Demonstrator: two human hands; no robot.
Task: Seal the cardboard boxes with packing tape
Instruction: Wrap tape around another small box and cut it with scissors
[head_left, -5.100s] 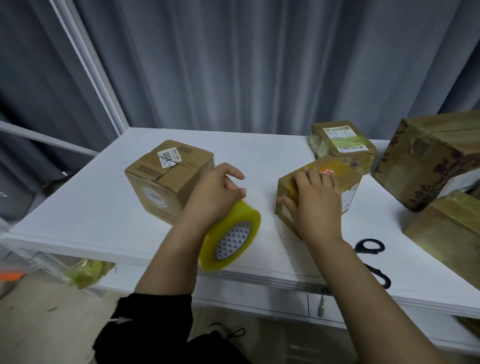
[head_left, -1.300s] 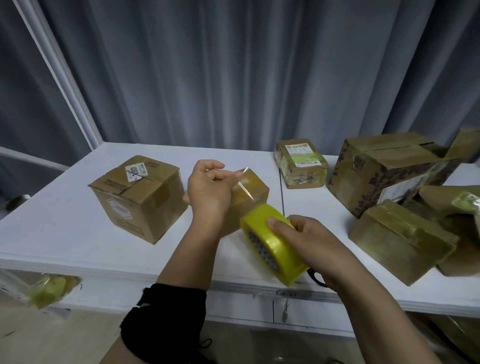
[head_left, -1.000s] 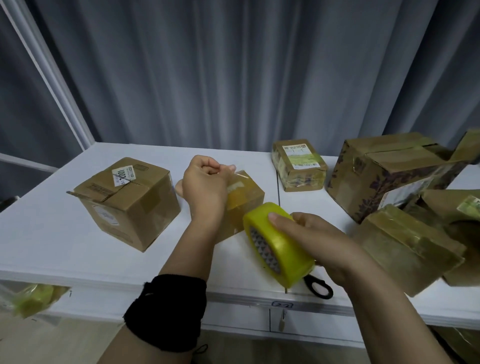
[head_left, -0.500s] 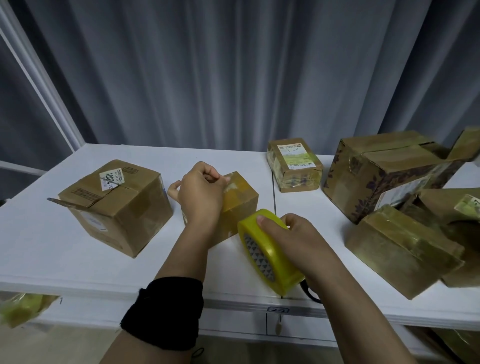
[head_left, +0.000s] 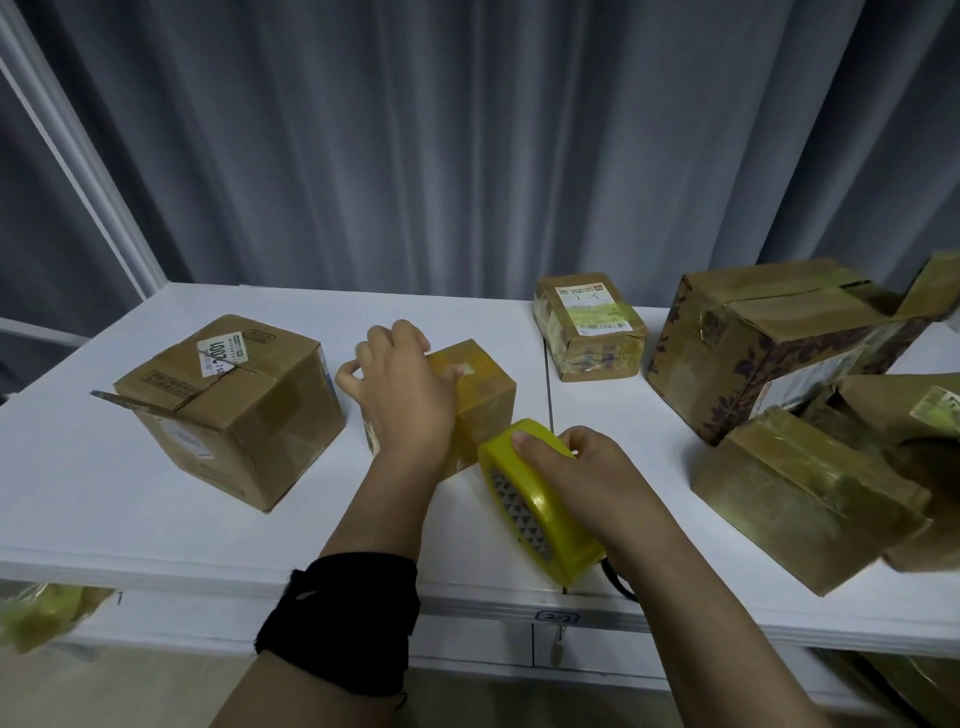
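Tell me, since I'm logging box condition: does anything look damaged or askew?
Yes. The brown cardboard box with a white label, left on the white table, has a loose flap jutting sideways from its top edge, not lying flat.

Tape roll (head_left: 535, 499) right of small box (head_left: 483, 384), on table (head_left: 104, 493)

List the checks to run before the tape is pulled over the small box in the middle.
1. Is the small box steadied? The left hand holds it from above: ok.
2. Is the tape roll in hand? The right hand grips it: ok.
3. Is the tape end stuck down? Hidden under the left hand: cannot tell.
4. Is the roll at the box? It sits at the near right corner: ok.
5. Is a cutter ready? Only a black loop shows under the right wrist: cannot tell.
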